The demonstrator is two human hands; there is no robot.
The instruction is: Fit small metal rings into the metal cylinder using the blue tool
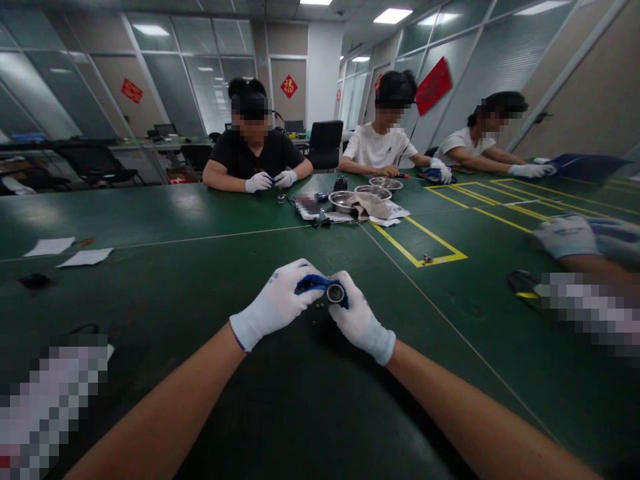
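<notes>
Dim overall; ceiling panels (393,15) high beyond the grip supply light, leaving soft glare on the tabletop (190,208) farther off, left of it. Shadow pools under the right hand (357,310) — co-worker's glove (570,237) right of the grip motion-blurred, frame edges stretched.

hands (285,293) close together, fingers (313,281) bent, arms (165,400) outstretched
</notes>
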